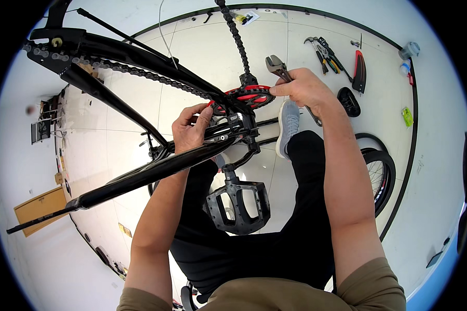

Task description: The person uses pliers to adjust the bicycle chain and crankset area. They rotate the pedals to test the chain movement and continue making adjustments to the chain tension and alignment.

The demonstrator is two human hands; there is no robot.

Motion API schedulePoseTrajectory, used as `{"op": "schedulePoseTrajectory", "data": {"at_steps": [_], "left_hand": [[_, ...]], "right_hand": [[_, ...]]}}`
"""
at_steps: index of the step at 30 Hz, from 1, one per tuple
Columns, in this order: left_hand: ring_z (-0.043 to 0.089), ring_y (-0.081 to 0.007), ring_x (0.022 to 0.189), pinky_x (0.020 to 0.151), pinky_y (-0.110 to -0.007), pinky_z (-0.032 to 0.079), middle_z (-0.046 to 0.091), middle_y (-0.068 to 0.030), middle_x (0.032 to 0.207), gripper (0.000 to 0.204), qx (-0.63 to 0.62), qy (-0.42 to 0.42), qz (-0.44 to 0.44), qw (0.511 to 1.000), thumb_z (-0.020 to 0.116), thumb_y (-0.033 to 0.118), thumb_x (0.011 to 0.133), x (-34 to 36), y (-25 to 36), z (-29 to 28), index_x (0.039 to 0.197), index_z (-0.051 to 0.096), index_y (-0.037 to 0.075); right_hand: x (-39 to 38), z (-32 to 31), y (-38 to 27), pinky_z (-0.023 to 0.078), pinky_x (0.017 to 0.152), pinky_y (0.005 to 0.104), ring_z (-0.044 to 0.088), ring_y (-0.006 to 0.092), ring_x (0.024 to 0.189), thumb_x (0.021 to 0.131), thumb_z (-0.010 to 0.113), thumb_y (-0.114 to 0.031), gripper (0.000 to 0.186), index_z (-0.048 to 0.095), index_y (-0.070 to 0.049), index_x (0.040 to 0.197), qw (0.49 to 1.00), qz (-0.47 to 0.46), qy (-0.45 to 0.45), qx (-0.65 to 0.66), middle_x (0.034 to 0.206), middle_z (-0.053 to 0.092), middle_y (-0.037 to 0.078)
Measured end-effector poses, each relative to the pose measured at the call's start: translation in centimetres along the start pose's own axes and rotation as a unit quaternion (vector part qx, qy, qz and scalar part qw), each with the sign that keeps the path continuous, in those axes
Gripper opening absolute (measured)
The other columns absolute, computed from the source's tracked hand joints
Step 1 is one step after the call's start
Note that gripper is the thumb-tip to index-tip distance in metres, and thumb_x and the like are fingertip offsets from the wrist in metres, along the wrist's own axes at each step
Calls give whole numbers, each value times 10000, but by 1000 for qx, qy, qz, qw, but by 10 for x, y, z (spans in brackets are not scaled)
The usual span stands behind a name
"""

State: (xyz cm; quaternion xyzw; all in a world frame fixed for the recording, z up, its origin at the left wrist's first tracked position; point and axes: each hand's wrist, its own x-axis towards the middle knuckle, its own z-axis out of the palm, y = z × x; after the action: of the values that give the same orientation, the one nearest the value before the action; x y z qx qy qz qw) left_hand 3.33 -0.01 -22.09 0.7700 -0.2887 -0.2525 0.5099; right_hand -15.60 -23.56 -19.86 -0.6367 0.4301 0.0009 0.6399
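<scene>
A black bicycle frame [135, 58] stands tilted in front of me, with a red and black chainring [259, 96] at its crank. My left hand [190, 128] reaches past the frame tube, its thumb and fingers pinched at the chainring's left edge. In my right hand [310, 92] is an adjustable wrench [276, 66], jaw pointing up and away. The right thumb and fingertips touch the chainring's right rim. A black chain [234, 37] rises from the chainring toward the top, and another stretch follows the frame to the left. Closest to me hangs a black pedal [240, 207].
On the tiled floor at right lie a hammer [312, 46], pliers [327, 54], a red and black folding saw-like tool [359, 72] and a black oval case [348, 101]. A spoked wheel [381, 179] rests by my right arm. A cardboard box [40, 210] sits far left.
</scene>
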Motion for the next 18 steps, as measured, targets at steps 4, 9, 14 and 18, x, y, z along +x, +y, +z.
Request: {"op": "schedulePoseTrajectory", "data": {"at_steps": [4,9,14,18], "left_hand": [[570,-64,694,618,-211,454,683,-14,807,244,6,-8,-36,999,757,155,908,-1,4,1,1110,716,25],[610,-86,659,586,-221,487,700,-77,784,280,3,-1,-41,999,782,128,869,-1,4,1,1116,711,15],[630,-88,646,572,-221,505,708,-93,772,277,4,2,-38,999,788,111,857,-1,4,2,1107,716,16],[616,-71,631,559,-212,496,708,-75,768,251,4,4,-23,1000,782,96,862,0,3,3,1094,722,19]], "right_hand": [[-6,1,-4,313,515,261,438,82,593,782,773,-169,246,669,-13,941,994,-70,8,78,713,540,-2],[-18,23,-20,386,572,278,522,118,658,731,771,-151,281,706,-4,962,974,-139,-33,174,753,588,21],[-18,43,-25,339,531,262,486,67,643,776,796,-166,234,737,-49,969,975,-166,-10,145,771,626,-2],[-16,39,-27,496,754,295,643,142,818,774,784,-184,253,740,-8,951,976,-153,-2,156,856,699,58]]}}
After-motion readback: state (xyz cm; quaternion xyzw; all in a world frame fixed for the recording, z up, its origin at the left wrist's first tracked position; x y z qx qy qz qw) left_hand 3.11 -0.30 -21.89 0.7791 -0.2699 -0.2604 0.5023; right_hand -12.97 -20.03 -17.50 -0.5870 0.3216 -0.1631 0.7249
